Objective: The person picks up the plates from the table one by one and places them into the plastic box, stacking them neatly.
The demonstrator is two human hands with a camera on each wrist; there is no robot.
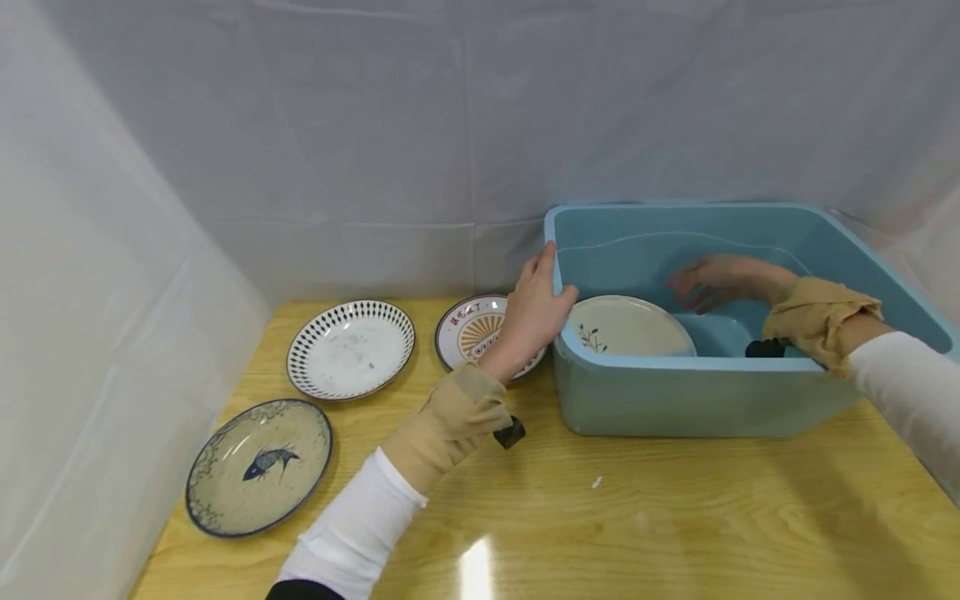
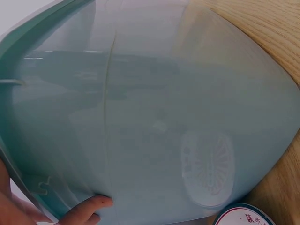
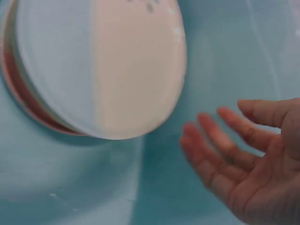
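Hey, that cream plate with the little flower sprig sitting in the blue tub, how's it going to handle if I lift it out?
The plate looks glazed and rigid, so probably stiff and breakable if knocked on the tub wall. It appears to lie partly in water, so likely slippery. It seems to rest on another dish, so it may slide when nudged. The right hand is near it, not holding it.

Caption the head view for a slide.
Left hand grips the blue tub rim; right hand open inside near a cream plate.
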